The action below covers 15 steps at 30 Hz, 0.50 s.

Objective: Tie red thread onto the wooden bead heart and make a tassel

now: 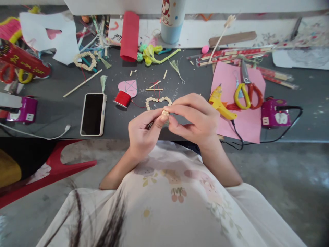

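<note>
My left hand and my right hand meet near the table's front edge, their fingertips pinched around a small cream-coloured knobbly piece. Both hands are closed on it, and part of it is hidden by the fingers. Just beyond them lies a curved outline of small pale pieces, its lower part covered by my hands. Left of it stand out a spool of red thread and a pink paper heart. Thin pale sticks with red thread lie farther back.
To the left is a phone. On the right, pink paper bears a yellow glue gun and scissors. A cup and rolled red paper stand at the back. A red chair is at lower left.
</note>
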Tool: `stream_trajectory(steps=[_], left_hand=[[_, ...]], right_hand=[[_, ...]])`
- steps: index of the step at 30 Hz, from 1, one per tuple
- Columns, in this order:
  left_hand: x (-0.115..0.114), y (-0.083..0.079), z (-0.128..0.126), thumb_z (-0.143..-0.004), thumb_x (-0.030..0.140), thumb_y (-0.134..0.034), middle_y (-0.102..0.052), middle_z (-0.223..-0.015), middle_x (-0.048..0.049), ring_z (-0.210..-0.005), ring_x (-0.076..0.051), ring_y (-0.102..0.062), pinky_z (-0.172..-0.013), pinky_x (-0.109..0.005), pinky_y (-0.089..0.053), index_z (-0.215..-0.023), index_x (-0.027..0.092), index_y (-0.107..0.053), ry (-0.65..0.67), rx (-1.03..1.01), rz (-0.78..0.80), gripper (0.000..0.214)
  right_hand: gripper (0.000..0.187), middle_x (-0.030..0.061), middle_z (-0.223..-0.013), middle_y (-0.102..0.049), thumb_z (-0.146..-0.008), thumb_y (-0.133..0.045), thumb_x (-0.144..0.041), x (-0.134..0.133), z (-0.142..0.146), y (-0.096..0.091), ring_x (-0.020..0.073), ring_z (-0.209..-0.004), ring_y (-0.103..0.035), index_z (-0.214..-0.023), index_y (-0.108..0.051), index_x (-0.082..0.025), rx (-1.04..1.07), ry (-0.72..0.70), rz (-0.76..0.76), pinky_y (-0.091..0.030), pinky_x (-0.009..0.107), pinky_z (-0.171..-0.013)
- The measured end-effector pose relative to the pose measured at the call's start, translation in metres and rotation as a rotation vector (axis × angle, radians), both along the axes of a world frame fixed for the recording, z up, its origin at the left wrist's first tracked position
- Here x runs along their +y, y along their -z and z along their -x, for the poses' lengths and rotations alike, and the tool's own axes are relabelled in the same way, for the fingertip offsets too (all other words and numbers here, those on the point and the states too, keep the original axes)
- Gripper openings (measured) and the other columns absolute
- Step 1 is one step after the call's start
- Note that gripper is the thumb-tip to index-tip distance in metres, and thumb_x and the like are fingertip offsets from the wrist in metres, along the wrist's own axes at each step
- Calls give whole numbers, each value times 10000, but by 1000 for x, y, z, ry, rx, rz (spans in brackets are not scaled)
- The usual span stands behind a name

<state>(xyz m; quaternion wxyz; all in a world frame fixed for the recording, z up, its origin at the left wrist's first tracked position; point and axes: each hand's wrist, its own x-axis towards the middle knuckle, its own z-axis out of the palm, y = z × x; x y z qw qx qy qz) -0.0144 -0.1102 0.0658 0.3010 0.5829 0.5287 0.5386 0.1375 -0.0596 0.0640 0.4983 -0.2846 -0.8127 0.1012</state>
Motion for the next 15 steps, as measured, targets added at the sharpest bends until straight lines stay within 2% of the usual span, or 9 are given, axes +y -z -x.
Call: stream_trajectory(steps=[5, 9, 15], left_hand=[[1, 7, 3, -878, 379, -635, -741, -891, -21, -752, -127, -661, -697, -240, -523, -1078, 242, -739, -3, -19, -72, 263], [1, 16, 6, -862, 427, -645, -695, -776, 10, -699, -122, -626, -633, -236, -489, -1185, 299, -689, -27, 33, -115, 350], [8, 30, 11, -843, 429, -662, -667, -730, 16, -619, -96, -543, -579, -222, -446, -1145, 301, -707, -38, 177, -235, 330]], right_hand=[[187, 37, -923, -689, -835, -658, -263, -1, -4, -2, 143, -785, -654, -1013, -700, -224, 81, -12, 161, -551, 298, -721], [156, 18, -873, -691, -838, -669, -340, -4, -4, -2, 123, -710, -638, -938, -715, -230, 128, -80, 338, -547, 278, -670], [159, 17, -834, -691, -848, -662, -364, -5, -2, 3, 125, -768, -651, -882, -708, -215, 220, -180, 502, -548, 264, -685]])
